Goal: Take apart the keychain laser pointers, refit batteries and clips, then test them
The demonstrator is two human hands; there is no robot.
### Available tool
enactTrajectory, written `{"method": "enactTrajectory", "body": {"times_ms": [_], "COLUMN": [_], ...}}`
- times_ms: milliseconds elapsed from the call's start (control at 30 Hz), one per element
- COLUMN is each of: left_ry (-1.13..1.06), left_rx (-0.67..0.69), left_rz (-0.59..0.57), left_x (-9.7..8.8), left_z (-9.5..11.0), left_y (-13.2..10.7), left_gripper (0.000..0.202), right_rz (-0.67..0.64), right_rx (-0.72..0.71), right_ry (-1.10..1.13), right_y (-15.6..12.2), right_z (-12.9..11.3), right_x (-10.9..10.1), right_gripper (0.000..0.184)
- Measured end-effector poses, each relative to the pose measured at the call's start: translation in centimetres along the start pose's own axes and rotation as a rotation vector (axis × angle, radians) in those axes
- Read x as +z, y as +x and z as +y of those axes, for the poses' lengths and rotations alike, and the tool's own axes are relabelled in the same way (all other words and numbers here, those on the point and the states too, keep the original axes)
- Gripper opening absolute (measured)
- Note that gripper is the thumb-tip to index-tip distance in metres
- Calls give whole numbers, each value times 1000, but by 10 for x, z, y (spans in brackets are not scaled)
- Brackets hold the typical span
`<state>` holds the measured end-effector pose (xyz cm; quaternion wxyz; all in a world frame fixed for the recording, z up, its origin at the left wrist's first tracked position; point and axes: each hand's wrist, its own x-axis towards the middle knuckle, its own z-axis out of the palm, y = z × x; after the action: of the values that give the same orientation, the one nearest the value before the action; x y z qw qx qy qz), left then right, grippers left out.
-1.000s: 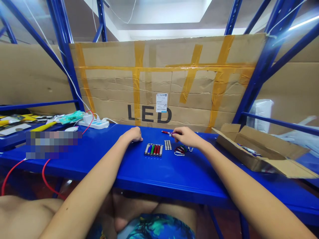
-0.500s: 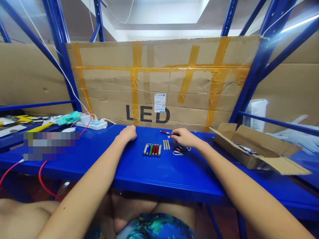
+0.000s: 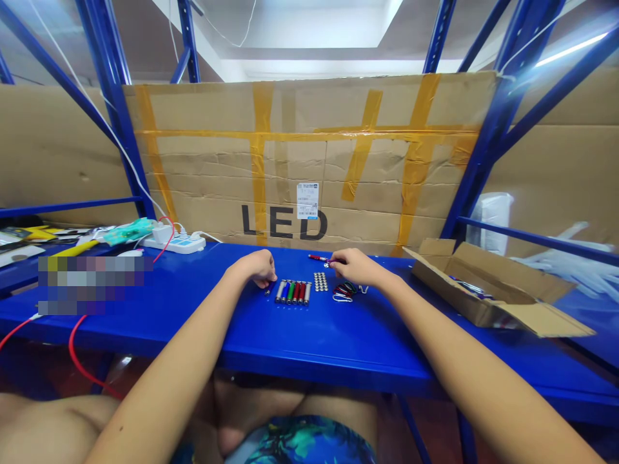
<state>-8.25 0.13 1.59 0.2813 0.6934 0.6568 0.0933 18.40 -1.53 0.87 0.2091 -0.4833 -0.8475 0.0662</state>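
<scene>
Blue tabletop (image 3: 348, 335) runs right back to a tall cardboard sheet (image 3: 217, 174) marked LED, and a broad stretch of bare blue lies between the small parts and the front edge (image 3: 329, 368)! Over on the left, a power strip (image 3: 181, 243) sits against that cardboard; on the right an open box (image 3: 449, 299), flaps spread, holds shiny slim pieces (image 3: 471, 287), too small to tell apart.

Centre stage now: the right hand (image 3: 355, 265) pinches a red tube (image 3: 316, 258) by one end, its other end pointing left, long axis nearly level with the back edge. And the left hand (image 3: 256, 267), fingers curled, has a short dark tube (image 3: 268, 289) at its fingertips, slanting toward the front edge; how firmly, I can't tell. Just beside it, a row of coloured tubes (image 3: 291, 293) lies side by side, long axes front to back, then silver discs (image 3: 320, 281), then a cluster of clips (image 3: 345, 289) near the right hand.
</scene>
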Motion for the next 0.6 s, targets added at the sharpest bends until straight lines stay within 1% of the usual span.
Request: {"method": "enactTrajectory", "body": {"times_ms": [333, 600], "left_ry": [-36, -67], "left_rx": [17, 27], "left_rz": [-63, -95], "left_x": [6, 5], "left_z": [6, 8], "left_y": [-10, -14], "left_gripper": [14, 11], "right_rz": [-19, -20], "right_rx": [6, -4], "right_ry": [9, 3], "right_y": [0, 0], "right_z": [-1, -1], "right_x": [1, 0], "right_gripper": [20, 20]}}
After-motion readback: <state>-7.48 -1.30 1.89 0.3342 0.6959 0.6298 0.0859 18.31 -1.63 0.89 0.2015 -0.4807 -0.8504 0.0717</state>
